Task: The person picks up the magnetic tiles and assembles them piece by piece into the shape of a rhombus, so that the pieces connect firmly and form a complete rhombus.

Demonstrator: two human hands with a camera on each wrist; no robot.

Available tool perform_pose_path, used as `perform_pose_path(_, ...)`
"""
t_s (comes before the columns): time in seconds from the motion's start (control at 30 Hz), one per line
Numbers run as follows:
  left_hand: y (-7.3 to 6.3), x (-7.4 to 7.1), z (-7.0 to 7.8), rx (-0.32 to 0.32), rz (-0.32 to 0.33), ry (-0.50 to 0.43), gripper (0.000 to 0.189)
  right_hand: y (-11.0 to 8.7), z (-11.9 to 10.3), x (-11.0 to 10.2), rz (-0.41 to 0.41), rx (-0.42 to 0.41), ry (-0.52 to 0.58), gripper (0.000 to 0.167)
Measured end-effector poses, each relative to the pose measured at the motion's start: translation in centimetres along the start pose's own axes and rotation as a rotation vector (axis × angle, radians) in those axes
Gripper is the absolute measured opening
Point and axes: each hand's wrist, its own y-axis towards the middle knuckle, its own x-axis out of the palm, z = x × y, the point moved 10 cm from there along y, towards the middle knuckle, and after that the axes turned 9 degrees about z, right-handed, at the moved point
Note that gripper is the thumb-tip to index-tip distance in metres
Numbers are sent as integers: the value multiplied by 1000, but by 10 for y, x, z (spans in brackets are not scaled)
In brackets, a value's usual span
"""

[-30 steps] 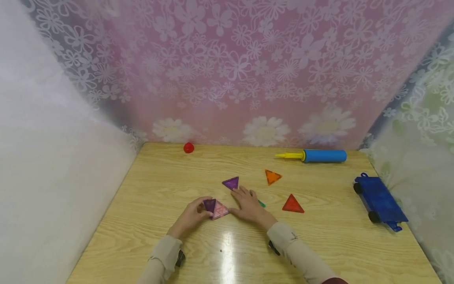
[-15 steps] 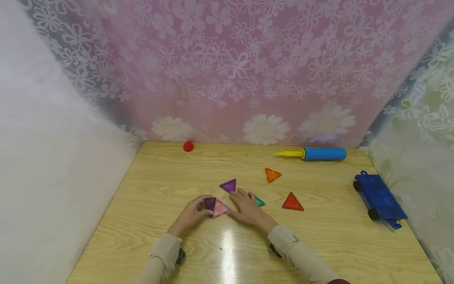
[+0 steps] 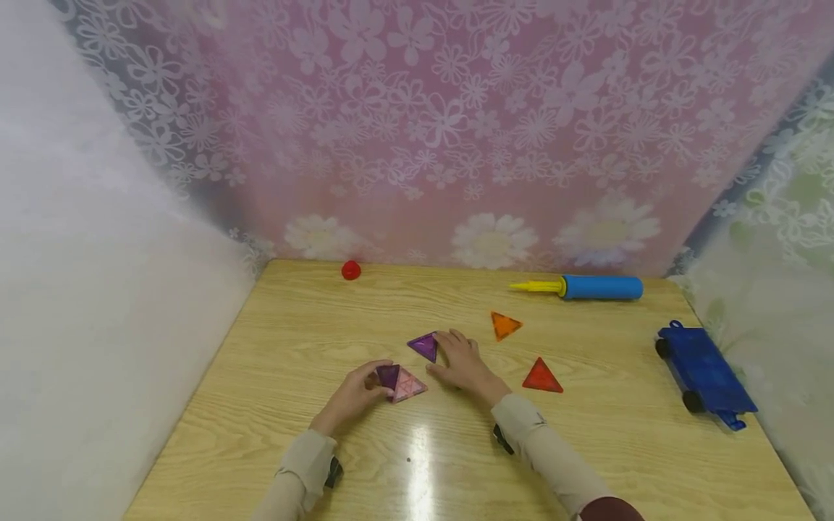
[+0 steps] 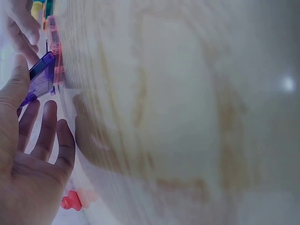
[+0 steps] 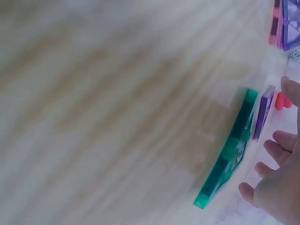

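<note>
My left hand (image 3: 357,391) pinches a translucent dark purple triangle tile (image 3: 388,375) between thumb and fingers. In the left wrist view this purple tile (image 4: 43,78) stands tilted beside a pink triangle tile (image 4: 57,58). From above, the pink tile (image 3: 407,385) lies along its right side. My right hand (image 3: 465,367) reaches over the table, fingertips right at the right edge of a second purple triangle tile (image 3: 423,346). In the right wrist view, the fingers of that hand (image 5: 281,173) are loosely spread. A green triangle tile (image 5: 227,150) shows there, hidden beneath the hand from above.
An orange triangle tile (image 3: 504,325) and a red one (image 3: 542,376) lie to the right. A blue wheeled toy chassis (image 3: 704,370) sits at the right edge. Along the back are a blue and yellow hand pump (image 3: 601,287) and a small red piece (image 3: 351,270).
The second purple tile has shifted slightly left and nearer. My right hand has moved up beside it, now covering the green tile in the head view. The left hand keeps its place.
</note>
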Motion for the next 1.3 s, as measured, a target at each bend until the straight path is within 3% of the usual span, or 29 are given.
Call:
perform_pose_path(0.43,0,4,-1,-1,-21,-6,54,15,13,7,-42,38,-3,67)
perform_pose_path(0.67,-1,2,-4,-15,-12,-13,53,16,17,9,-18,40,-7,67)
perform_pose_path(1.1,1,0,-4,-11,-2,-9,53,14,3,-2,22,-4,109,75)
perform_pose_path(1.3,0,0,-2,2,1,0,53,13,4,1,19,28,210,75)
